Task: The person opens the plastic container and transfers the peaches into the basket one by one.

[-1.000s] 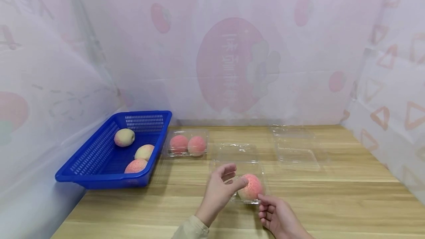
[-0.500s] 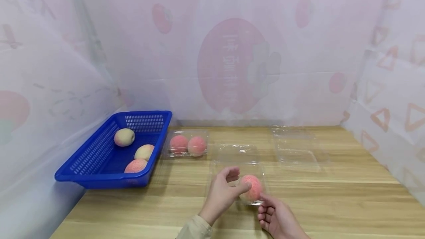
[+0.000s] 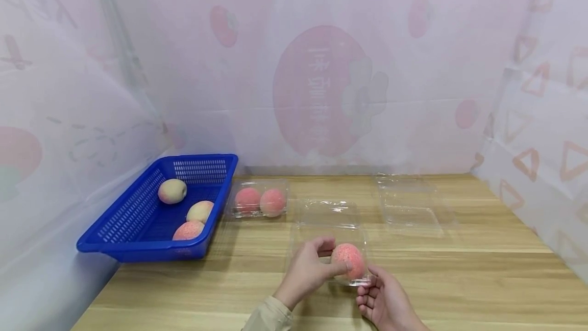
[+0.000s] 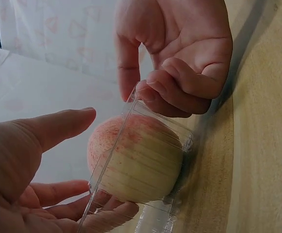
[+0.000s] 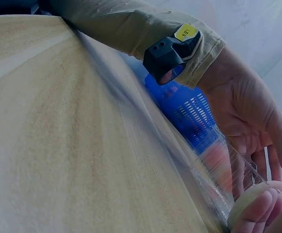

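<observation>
A pink and cream peach (image 3: 348, 260) sits at the front right of an open clear plastic clamshell box (image 3: 328, 231), whose lid lies back. My left hand (image 3: 309, 268) is around the peach's left side. In the left wrist view its thumb stands apart from the peach (image 4: 136, 158), and the fingers reach in beside it, partly seen through the plastic. My right hand (image 3: 385, 298) pinches the box's front right rim between thumb and forefinger, the other fingers curled below. The left hand hides part of the box.
A blue basket (image 3: 138, 249) with several peaches stands on the left. Beside it is another clear box (image 3: 257, 184) with two peaches. An opened clear box (image 3: 411, 218) lies at the back right. Fabric walls bound the wooden table (image 3: 478, 269).
My left hand has shifted slightly right and down, and the peach has moved a little right with it. My right thumb has come up against the box's rim. The basket has stayed put.
</observation>
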Action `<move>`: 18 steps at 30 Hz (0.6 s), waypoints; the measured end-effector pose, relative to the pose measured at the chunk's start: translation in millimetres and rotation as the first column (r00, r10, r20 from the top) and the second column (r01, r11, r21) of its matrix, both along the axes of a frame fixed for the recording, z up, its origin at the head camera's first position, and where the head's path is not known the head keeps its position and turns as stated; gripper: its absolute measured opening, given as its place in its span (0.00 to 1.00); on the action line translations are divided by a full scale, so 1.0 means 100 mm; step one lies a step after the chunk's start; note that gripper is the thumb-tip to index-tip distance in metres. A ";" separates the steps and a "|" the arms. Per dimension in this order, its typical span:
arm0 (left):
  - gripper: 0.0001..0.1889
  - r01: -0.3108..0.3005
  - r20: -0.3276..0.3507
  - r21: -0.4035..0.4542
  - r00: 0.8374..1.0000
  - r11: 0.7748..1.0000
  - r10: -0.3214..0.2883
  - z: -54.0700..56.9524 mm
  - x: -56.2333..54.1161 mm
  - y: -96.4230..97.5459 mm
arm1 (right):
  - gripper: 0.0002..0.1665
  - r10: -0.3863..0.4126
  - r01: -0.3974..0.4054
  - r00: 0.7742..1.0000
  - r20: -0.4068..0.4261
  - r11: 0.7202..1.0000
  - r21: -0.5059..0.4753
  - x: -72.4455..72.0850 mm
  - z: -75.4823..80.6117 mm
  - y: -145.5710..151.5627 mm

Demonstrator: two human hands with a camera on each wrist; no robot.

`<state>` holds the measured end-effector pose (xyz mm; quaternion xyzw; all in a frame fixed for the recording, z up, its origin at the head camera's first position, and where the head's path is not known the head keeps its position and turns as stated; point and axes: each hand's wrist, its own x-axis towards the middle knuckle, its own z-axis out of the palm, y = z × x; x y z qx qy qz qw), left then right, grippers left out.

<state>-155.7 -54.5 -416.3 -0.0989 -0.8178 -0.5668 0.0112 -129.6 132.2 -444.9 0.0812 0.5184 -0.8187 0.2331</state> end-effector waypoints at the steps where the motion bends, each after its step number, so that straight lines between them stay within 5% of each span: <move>1: 0.37 0.006 -0.005 -0.008 1.000 1.000 -0.006 0.00 0.00 0.00 | 0.20 0.000 0.000 1.000 -0.001 1.000 0.001 0.00 0.00 0.00; 11: 0.35 0.067 -0.015 -0.022 0.998 0.998 -0.067 -0.03 -0.02 0.03 | 0.20 0.009 -0.009 1.000 -0.011 1.000 0.006 0.01 0.03 -0.01; 18: 0.34 0.038 -0.027 -0.061 0.999 0.997 -0.040 -0.03 0.02 0.07 | 0.20 0.003 -0.003 1.000 -0.012 1.000 0.011 0.01 0.02 -0.02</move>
